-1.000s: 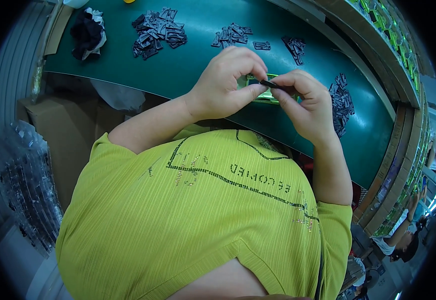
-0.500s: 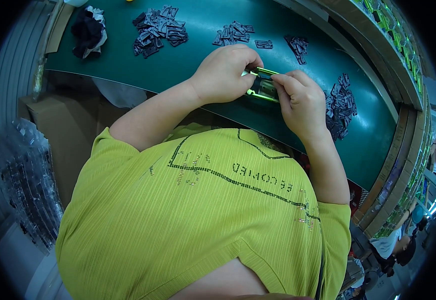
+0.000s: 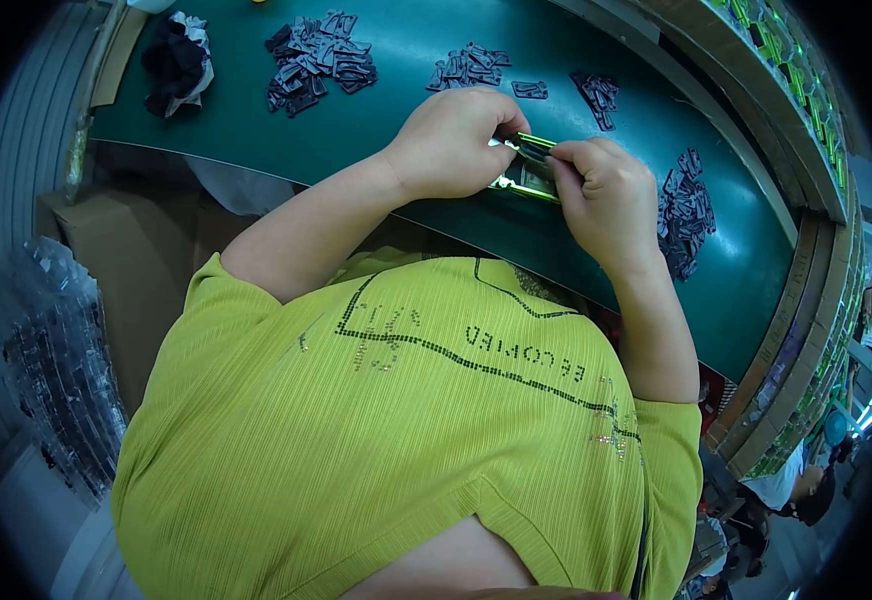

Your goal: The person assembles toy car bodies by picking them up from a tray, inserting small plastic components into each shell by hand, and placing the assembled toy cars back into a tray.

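Observation:
Between my two hands is a small rectangular case (image 3: pixel 530 189) with shiny green long edges and a dark middle. My left hand (image 3: pixel 453 146) grips its left end, thumb and fingers bent around it. On the opposite end, my right hand (image 3: pixel 611 195) pinches the far edge with thumb and forefinger. My fingers hide both ends of the case, and whether a smaller part sits under them cannot be seen. Just beyond the hands lie a pile of small dark grey plastic parts (image 3: pixel 469 66) and one loose grey part (image 3: pixel 529 90).
The green table (image 3: pixel 406 40) also bears a large pile of grey parts (image 3: pixel 318 62), a small cluster (image 3: pixel 596 97) and another pile (image 3: pixel 687 215) near my right wrist. A dark cloth (image 3: pixel 176 65) lies far left. Stacked trays (image 3: pixel 796 110) of green-edged pieces rise at right; a cardboard box (image 3: pixel 126 250) stands left.
My right hand has shifted slightly right, its fingertips moving a little along the case. The case has tilted slightly. My left hand stays nearly in place.

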`<state>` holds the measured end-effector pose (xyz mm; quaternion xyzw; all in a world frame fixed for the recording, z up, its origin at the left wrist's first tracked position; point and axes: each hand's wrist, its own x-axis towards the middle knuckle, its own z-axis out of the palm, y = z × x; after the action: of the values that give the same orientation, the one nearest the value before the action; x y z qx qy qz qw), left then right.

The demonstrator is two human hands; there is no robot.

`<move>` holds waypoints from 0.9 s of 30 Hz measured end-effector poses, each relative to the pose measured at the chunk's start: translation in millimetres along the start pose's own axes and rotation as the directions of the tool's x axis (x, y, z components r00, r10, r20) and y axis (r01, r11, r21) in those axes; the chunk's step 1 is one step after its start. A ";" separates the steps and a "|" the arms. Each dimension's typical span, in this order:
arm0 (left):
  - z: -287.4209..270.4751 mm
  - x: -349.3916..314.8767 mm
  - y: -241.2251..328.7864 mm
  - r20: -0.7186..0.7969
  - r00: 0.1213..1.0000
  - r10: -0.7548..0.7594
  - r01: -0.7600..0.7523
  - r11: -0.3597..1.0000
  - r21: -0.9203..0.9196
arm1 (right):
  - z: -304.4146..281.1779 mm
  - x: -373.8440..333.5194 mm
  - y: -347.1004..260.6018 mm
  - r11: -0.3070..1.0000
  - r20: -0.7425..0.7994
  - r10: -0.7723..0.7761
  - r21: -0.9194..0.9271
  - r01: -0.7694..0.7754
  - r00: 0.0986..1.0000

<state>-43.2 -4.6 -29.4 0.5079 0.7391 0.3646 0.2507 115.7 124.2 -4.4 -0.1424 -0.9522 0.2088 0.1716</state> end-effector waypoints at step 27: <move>4.9 13.0 -9.6 -0.086 0.995 0.045 -0.049 0.997 -0.053 | 12.9 0.9 -3.0 0.999 -0.122 0.025 0.029 -0.022 0.992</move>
<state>-49.7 6.8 -40.0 0.5021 0.7266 0.4118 0.2245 109.3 117.4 -13.8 -0.1637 -0.9352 0.2148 0.2289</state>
